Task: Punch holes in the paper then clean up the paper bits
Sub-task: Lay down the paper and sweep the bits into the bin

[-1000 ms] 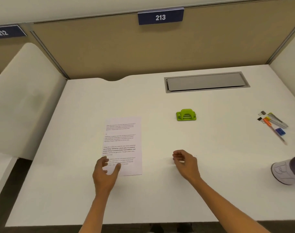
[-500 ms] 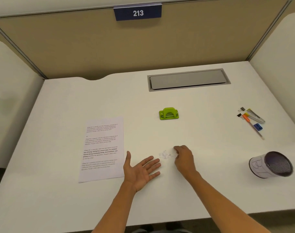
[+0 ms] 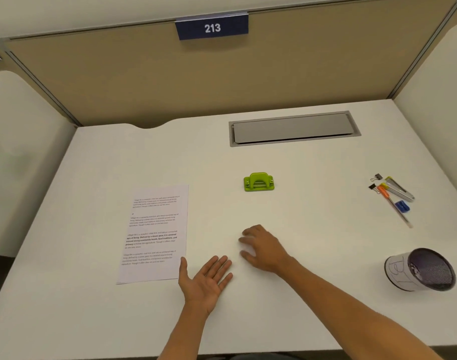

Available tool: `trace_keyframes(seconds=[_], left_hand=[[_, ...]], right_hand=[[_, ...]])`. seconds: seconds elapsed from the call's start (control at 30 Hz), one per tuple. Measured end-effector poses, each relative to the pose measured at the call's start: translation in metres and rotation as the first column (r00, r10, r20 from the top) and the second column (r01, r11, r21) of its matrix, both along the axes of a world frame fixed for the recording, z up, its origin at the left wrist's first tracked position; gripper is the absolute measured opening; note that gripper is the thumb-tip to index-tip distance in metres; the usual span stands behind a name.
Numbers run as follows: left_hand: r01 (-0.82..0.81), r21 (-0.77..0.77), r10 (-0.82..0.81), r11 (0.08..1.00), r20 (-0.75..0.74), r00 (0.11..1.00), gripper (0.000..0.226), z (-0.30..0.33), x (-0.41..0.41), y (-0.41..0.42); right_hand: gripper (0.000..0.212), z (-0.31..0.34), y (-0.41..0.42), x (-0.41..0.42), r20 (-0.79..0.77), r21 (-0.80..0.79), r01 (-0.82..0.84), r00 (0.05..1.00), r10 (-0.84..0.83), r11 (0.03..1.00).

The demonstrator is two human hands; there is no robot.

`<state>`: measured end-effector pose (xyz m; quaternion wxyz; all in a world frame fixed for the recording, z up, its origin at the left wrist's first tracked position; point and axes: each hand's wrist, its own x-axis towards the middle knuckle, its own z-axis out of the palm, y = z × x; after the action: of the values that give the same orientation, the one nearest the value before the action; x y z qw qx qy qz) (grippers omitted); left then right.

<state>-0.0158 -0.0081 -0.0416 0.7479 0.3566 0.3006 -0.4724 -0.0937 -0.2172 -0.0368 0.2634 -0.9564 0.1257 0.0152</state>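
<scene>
The fingers [image 3: 248, 241] of the right hand [image 3: 263, 250] lie loosely curved, palm down, on the counter [image 3: 313, 229], covering the spot where paper bits would lie; none are visible. The left hand [image 3: 205, 280] lies palm up, fingers straight, holding nothing, beside the paper [image 3: 154, 235]. Such bits would be light and easily scattered: sweep them into the open palm rather than pinch them. The green hole punch [image 3: 258, 181] stands apart.

Your bare left hand [image 3: 206, 279] and bare right hand [image 3: 263, 249] show no rings, watch or gloves, and both forearms are uncovered by sleeves.
</scene>
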Motion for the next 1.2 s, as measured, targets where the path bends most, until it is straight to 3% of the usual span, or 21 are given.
trace_keyframes(seconds=[0.07,0.17,0.3,0.37,0.5,0.57,0.63,0.77,0.83,0.93,1.03,1.13,1.2], left_hand=[[-0.037,0.020,0.037,0.999,0.000,0.999,0.096,0.001,-0.004,0.000],[-0.088,0.036,0.088,0.995,0.000,0.996,0.096,0.004,-0.007,0.001],[-0.141,0.032,0.141,0.990,0.002,0.990,0.098,0.005,-0.010,-0.002],[-0.157,0.004,0.157,0.988,-0.010,0.988,0.101,0.006,-0.012,-0.005],[-0.170,-0.062,0.168,0.984,-0.037,0.985,0.107,0.004,-0.018,-0.011],[-0.169,-0.079,0.166,0.983,-0.040,0.985,0.109,0.002,-0.020,-0.014],[-0.161,-0.090,0.158,0.983,-0.040,0.987,0.110,0.001,-0.018,-0.015],[-0.123,-0.114,0.119,0.986,-0.041,0.992,0.112,-0.001,-0.012,-0.013],[-0.107,-0.136,0.101,0.985,-0.046,0.994,0.113,-0.001,-0.010,-0.011],[-0.079,-0.179,0.070,0.981,-0.057,0.996,0.116,0.001,-0.005,-0.010],[-0.024,-0.236,0.009,0.972,-0.063,0.998,0.119,0.002,0.000,-0.009],[0.037,-0.300,-0.058,0.953,-0.059,0.997,0.124,0.003,0.005,-0.008],[0.072,-0.340,-0.095,0.938,-0.050,0.994,0.128,0.004,0.009,-0.008]], right_hand=[[0.033,-0.003,0.003,-0.001,0.040,-0.084,-0.104,0.993,0.107,0.991],[0.013,-0.009,0.005,-0.005,0.109,-0.171,-0.117,0.985,0.136,0.978],[0.020,-0.011,-0.007,-0.015,0.066,-0.131,-0.125,0.989,0.135,0.983],[0.020,-0.005,-0.018,-0.019,0.126,-0.017,-0.067,0.990,0.069,0.998],[0.032,0.002,-0.039,-0.028,0.206,0.187,0.221,0.944,-0.259,0.957],[0.044,0.004,-0.038,-0.031,0.068,0.137,0.178,0.980,-0.188,0.975],[0.053,0.000,-0.027,-0.032,-0.041,0.043,0.017,0.999,-0.016,0.999],[0.048,-0.003,0.012,-0.034,-0.121,-0.190,-0.133,0.986,0.111,0.973],[0.037,-0.003,0.028,-0.035,-0.111,-0.325,-0.124,0.989,0.092,0.937],[0.020,0.003,0.040,-0.038,-0.145,-0.339,-0.112,0.987,0.066,0.934],[0.031,0.011,0.041,-0.036,-0.126,-0.374,-0.029,0.992,-0.019,0.927],[0.031,0.016,0.044,-0.033,-0.100,-0.346,0.062,0.990,-0.102,0.936],[0.016,0.016,0.044,-0.030,-0.102,-0.212,0.167,0.976,-0.191,0.963]])
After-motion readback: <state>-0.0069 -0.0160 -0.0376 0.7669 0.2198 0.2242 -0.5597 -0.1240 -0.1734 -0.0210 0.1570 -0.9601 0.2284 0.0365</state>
